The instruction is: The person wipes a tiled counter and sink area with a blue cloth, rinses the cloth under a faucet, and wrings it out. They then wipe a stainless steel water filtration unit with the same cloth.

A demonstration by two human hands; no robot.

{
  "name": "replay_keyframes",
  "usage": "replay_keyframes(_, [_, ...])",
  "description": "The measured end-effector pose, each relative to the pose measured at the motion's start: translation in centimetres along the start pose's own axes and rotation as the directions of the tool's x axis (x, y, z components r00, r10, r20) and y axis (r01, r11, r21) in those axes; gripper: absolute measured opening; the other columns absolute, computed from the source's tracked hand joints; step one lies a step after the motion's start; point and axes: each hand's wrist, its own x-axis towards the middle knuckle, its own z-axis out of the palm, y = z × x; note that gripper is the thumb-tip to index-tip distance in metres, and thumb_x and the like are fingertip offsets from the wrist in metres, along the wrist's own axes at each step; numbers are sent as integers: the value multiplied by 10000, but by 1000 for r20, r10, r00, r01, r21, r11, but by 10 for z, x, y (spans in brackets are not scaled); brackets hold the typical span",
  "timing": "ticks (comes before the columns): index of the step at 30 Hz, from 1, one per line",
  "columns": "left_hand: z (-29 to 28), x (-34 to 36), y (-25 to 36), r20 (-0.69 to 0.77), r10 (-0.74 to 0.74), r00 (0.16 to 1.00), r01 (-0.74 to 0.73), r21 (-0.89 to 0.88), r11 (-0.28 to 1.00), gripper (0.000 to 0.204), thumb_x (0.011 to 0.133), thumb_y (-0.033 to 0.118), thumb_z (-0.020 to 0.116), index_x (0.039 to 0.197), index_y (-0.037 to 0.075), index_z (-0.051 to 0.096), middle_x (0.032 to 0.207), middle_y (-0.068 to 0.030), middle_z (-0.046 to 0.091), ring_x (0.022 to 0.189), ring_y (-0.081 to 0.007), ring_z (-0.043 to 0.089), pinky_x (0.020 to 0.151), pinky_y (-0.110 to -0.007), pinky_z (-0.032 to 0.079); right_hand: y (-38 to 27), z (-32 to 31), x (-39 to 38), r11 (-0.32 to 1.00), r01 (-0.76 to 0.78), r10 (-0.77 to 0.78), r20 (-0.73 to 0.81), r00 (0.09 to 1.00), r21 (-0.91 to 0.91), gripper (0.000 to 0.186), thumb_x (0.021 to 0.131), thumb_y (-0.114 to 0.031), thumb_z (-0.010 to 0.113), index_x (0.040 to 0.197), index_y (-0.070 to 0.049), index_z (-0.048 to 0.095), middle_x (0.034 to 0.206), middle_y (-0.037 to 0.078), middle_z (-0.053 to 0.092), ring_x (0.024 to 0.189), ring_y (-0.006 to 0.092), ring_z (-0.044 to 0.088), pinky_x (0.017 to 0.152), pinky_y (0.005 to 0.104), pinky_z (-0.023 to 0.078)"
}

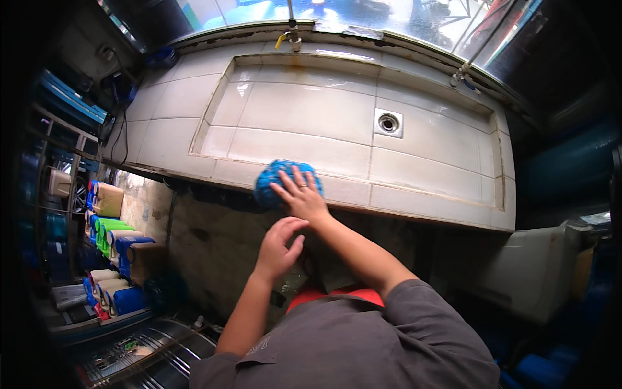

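A blue, bumpy cleaning sponge or bunched cloth (267, 187) sits at the front rim of the white tiled sink (311, 107), partly overhanging the edge. Spread over its top are the fingers of my right hand (303, 196), which holds it against the rim; a ring shows on one finger. The underside of the blue piece is hidden. My left hand (282, 245) is just in front of the counter, next to my right wrist. Its fingers are loosely bent, the thumb stands apart, and nothing shows in it.
A square metal drain (389, 123) is set in the right half of the basin. Taps with a yellow handle (281, 41) and a blue handle (471, 87) are at the back. Several coloured jugs (120, 240) stand at left, a metal rack (155, 350) lower left, a pale bin (512, 272) right.
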Motion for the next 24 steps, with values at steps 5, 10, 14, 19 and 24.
replay_keyframes(5, [-79,-36,-56,-62,-159,985,162,57,985,265,798,36,615,1058,71,657,1058,-122,628,1025,-302,594,909,-371,469,-21,12,41,979,76,-72,-32,997,191,666,794,-391,690,1394,-234,446,1498,99,352,1394,344,292,1117,543,229])
replay_keyframes(10, [-123,-114,-109,-92,-353,931,357,32,933,235,808,38,602,1033,59,666,1024,-114,636,958,-279,615,863,-352,489,32,-53,-39,984,-176,177,80,981,-30,646,839,-426,639,1405,-190,435,1512,130,311,1415,364,231,1137,542,171])
replay_keyframes(14, [-138,-144,-129,-147,-492,858,480,-109,870,233,823,29,590,1044,46,662,1016,-101,636,921,-230,624,827,-319,498,29,-58,-54,974,-218,218,-8,976,-65,755,646,-211,757,1311,-139,409,1521,199,250,1418,421,186,1123,600,132])
replay_keyframes(19, [-155,-125,-146,-280,-486,828,445,-200,873,237,827,6,589,1052,31,657,1029,-107,638,943,-228,626,828,-309,497,-37,11,51,973,90,-123,144,982,214,583,714,-188,708,1232,-114,449,1515,171,289,1417,416,203,1138,580,125])
replay_keyframes(24, [-187,-87,-166,-333,-445,831,421,-146,895,233,835,1,583,1055,21,655,1037,-121,639,977,-252,625,857,-320,491,-155,95,222,844,526,-535,204,820,101,542,816,-237,562,1351,-173,507,1547,140,242,1417,400,219,1131,574,176])
